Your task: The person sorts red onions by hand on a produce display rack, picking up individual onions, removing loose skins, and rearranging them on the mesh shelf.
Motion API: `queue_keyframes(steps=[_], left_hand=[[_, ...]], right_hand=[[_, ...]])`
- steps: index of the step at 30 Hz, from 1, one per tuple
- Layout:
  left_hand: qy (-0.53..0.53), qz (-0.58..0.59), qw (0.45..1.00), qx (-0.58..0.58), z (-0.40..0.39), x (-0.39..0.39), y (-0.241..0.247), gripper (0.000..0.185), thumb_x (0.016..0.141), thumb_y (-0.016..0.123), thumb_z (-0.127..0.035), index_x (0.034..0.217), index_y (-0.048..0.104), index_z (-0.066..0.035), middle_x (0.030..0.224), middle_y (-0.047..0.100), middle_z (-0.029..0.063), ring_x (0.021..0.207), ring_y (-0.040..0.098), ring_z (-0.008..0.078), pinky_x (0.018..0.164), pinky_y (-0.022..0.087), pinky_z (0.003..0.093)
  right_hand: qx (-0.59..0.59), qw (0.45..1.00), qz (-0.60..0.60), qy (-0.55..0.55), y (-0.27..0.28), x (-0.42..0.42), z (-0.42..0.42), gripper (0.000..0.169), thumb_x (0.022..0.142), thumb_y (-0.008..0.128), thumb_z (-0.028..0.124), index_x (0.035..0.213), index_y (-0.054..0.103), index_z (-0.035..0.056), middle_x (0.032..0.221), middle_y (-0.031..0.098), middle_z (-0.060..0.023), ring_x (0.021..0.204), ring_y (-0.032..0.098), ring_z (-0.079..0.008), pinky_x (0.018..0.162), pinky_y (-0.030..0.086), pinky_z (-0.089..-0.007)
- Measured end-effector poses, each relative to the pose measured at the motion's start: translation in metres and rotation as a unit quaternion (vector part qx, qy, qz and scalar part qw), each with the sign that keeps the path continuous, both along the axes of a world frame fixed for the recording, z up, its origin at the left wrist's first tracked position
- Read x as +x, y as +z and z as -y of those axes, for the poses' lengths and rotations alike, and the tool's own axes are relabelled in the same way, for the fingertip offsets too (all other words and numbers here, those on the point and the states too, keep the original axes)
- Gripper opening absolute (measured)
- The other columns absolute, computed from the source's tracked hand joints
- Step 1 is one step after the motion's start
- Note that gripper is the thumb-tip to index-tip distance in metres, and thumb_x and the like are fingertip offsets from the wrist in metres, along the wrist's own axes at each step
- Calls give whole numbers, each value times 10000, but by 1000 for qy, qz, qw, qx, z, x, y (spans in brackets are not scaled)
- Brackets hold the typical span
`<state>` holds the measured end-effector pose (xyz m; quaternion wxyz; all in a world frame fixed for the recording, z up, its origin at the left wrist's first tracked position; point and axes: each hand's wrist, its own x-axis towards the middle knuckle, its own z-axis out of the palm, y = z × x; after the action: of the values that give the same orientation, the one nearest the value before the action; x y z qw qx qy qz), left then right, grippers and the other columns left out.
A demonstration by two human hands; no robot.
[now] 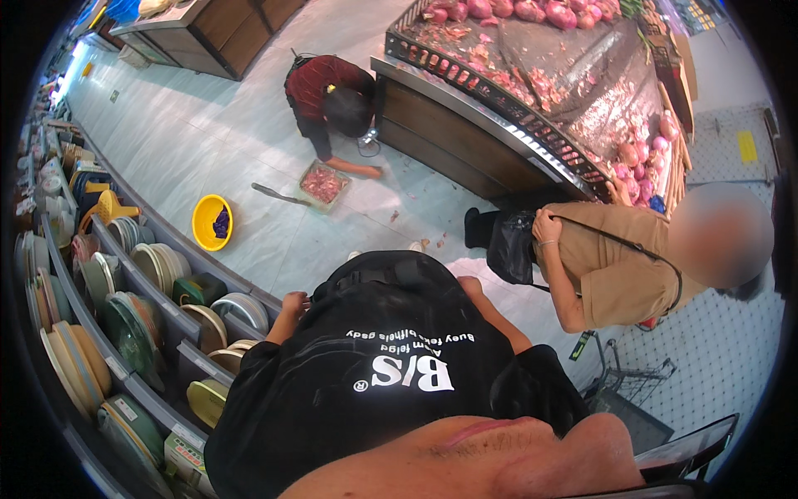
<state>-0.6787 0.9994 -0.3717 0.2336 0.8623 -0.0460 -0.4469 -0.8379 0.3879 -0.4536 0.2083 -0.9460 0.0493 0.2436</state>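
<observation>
My left hand (294,304) hangs at my hip beside the shelf, its fingers partly hidden by my black shirt. At the other hip is my right hand (471,287), also partly hidden. Whether either hand holds something does not show. On the floor ahead stand a yellow basin (201,232) with a dark purple item inside and a clear plastic container (323,186) of reddish onion skins. A long dark tool (280,194) lies against the container. A crouching person (333,93) in dark red and black reaches to the floor beside it.
Red onions (564,14) and loose skins lie on a display stand (467,140) at the right. A person in a tan shirt (614,268) with a black bag touches its edge. Shelves of stacked bowls (159,268) line the left. A shopping cart (629,380) stands at lower right.
</observation>
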Motion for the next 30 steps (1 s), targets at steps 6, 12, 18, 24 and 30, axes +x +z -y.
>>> queue_keyframes(steps=[6, 12, 18, 24, 30], left_hand=[[5, -10, 1000, 5, -2, 3, 0, 64, 820, 611, -57, 883, 600, -55, 990, 732, 136, 818, 736, 257, 602, 551, 402], [16, -19, 1000, 13, -12, 0, -5, 64, 827, 618, -74, 889, 609, -60, 991, 736, 132, 813, 737, 260, 609, 551, 412], [39, -40, 998, 7, -17, 0, -9, 67, 834, 626, -91, 895, 618, -64, 993, 740, 128, 808, 738, 262, 616, 551, 422], [119, -81, 990, -5, -25, 7, -23, 72, 841, 634, -109, 900, 628, -68, 994, 744, 124, 803, 739, 264, 623, 550, 432], [217, -125, 968, -22, -35, 13, -34, 79, 848, 641, -126, 906, 637, -72, 996, 747, 121, 798, 739, 267, 630, 550, 441]], right_hand=[[216, 949, -42, -225, 7, 6, -8, 200, 896, 607, 166, 972, 673, -7, 844, 716, -133, 730, 690, -267, 667, 552, -402], [288, 865, -123, -392, 17, 1, -28, 224, 908, 617, 165, 1076, 662, 24, 867, 716, -126, 681, 662, -240, 594, 536, -382], [211, 931, -63, -292, -1, -26, -22, 184, 913, 613, 184, 1020, 685, 53, 859, 721, -123, 704, 671, -246, 608, 525, -399], [17, 1000, 13, 5, -19, -41, -32, 161, 838, 577, 213, 838, 700, 108, 925, 718, -162, 903, 694, -340, 818, 546, -434], [-7, 999, -40, -26, 17, -18, -59, 146, 840, 580, 187, 842, 710, 122, 959, 723, -165, 928, 695, -354, 830, 547, -447]])
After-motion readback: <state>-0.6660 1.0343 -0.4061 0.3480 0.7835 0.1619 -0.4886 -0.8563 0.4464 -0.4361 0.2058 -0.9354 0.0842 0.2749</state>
